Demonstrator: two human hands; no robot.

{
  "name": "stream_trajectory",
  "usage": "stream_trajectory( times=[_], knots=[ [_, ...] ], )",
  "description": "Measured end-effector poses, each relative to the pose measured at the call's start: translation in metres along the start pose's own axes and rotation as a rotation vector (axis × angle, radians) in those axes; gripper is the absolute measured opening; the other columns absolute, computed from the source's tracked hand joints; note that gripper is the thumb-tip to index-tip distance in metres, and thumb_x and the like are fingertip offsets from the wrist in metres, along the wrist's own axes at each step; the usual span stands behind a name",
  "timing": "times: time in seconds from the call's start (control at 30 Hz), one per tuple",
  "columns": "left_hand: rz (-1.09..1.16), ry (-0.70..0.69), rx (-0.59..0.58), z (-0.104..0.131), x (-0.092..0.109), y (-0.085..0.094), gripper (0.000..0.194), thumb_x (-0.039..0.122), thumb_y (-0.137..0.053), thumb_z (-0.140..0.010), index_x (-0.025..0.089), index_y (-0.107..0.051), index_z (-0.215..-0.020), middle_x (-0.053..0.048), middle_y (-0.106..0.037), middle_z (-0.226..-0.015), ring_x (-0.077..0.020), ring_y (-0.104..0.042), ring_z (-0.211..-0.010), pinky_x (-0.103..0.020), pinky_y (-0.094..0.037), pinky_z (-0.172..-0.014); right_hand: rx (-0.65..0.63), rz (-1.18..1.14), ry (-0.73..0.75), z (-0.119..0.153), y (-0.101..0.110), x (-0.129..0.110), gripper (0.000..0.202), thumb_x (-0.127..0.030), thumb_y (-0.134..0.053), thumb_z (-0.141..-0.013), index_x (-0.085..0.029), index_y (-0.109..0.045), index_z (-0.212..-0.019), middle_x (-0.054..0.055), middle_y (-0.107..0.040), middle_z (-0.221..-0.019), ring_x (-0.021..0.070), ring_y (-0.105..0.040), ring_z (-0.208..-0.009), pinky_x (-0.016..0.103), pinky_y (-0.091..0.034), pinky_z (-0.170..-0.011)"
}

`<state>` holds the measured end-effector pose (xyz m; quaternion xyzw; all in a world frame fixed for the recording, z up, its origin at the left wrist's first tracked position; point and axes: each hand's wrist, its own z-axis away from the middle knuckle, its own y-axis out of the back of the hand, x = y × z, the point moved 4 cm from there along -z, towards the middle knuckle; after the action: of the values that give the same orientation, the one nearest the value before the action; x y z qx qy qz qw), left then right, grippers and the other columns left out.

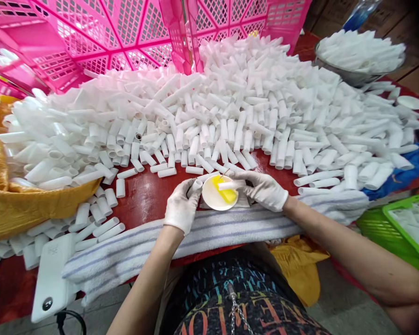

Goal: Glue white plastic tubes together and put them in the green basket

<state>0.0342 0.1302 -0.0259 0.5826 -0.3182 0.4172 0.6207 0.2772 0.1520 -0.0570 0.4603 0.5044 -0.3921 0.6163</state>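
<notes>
White gloves cover both hands. My left hand point(182, 208) is closed around a short white plastic tube point(196, 185), its open end facing up. Just to its right is a small white dish point(212, 201) with a yellow sponge-like piece point(227, 195) in it. My right hand point(263, 190) pinches another white tube point(230, 184), which lies level over the dish's right side. A thin stick-like thing point(225, 173) shows at the dish's far rim; what it belongs to is unclear. The dish stands at the front of the red table point(145, 190).
A big heap of white tubes point(209, 102) spreads behind my hands, against pink baskets point(125, 32). A striped towel point(132, 251) lines the front edge. A yellow sack point(38, 204) and white device point(54, 279) are left; a metal bowl point(352, 77) and green basket point(373, 221) right.
</notes>
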Motion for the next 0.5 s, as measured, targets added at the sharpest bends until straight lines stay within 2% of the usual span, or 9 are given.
stream_trajectory(
  times=[0.07,0.2,0.27,0.37,0.43,0.5],
  knots=[
    [0.099,0.022,0.01,0.003,-0.002,-0.001,0.039,0.049,-0.062,-0.086,0.02,-0.066,-0.112,-0.006,-0.072,-0.111,-0.0199,-0.066,-0.102,-0.033,-0.05,-0.098,0.012,0.013,-0.014,0.003,0.0,-0.003,0.036,-0.047,-0.071,-0.08,-0.025,-0.072,-0.107,0.005,-0.071,-0.11,0.0257,-0.067,-0.102,0.042,-0.056,-0.095],
    [0.187,0.027,0.025,0.005,-0.006,-0.004,0.04,0.05,-0.065,-0.083,0.021,-0.066,-0.111,-0.005,-0.072,-0.111,-0.0189,-0.066,-0.101,-0.032,-0.05,-0.097,0.049,0.04,0.053,0.005,0.001,-0.016,0.032,-0.052,-0.071,-0.078,-0.022,-0.074,-0.09,0.007,-0.071,-0.098,0.0245,-0.069,-0.093,0.04,-0.058,-0.091],
    [0.207,0.025,0.024,0.005,-0.008,-0.004,0.04,0.05,-0.066,-0.082,0.021,-0.066,-0.11,-0.005,-0.072,-0.11,-0.019,-0.066,-0.1,-0.032,-0.05,-0.096,0.045,0.051,0.04,0.006,0.003,-0.018,0.039,-0.052,-0.073,-0.076,-0.022,-0.073,-0.101,0.008,-0.071,-0.103,0.025,-0.069,-0.095,0.039,-0.059,-0.088],
    [0.191,0.024,0.015,0.006,-0.008,-0.003,0.04,0.049,-0.067,-0.082,0.021,-0.066,-0.111,-0.006,-0.071,-0.111,-0.0197,-0.066,-0.101,-0.033,-0.051,-0.096,0.011,0.118,0.016,0.008,0.003,-0.013,0.051,-0.054,-0.07,-0.079,-0.021,-0.069,-0.118,0.008,-0.07,-0.117,0.0274,-0.066,-0.109,0.042,-0.054,-0.101],
    [0.149,0.024,0.008,0.008,-0.008,-0.002,0.04,0.046,-0.065,-0.083,0.021,-0.065,-0.113,-0.006,-0.07,-0.113,-0.0199,-0.065,-0.103,-0.033,-0.05,-0.097,0.007,0.147,0.035,0.009,0.001,-0.008,0.047,-0.053,-0.065,-0.084,-0.019,-0.07,-0.115,0.009,-0.071,-0.116,0.0274,-0.066,-0.11,0.044,-0.051,-0.105],
    [0.11,0.028,0.003,0.009,-0.006,-0.001,0.039,0.044,-0.063,-0.084,0.02,-0.064,-0.115,-0.007,-0.07,-0.115,-0.0197,-0.065,-0.104,-0.033,-0.05,-0.098,0.024,0.105,0.101,0.011,0.0,-0.004,0.039,-0.05,-0.067,-0.083,-0.019,-0.072,-0.105,0.009,-0.072,-0.11,0.0261,-0.069,-0.104,0.044,-0.052,-0.103]
  ],
)
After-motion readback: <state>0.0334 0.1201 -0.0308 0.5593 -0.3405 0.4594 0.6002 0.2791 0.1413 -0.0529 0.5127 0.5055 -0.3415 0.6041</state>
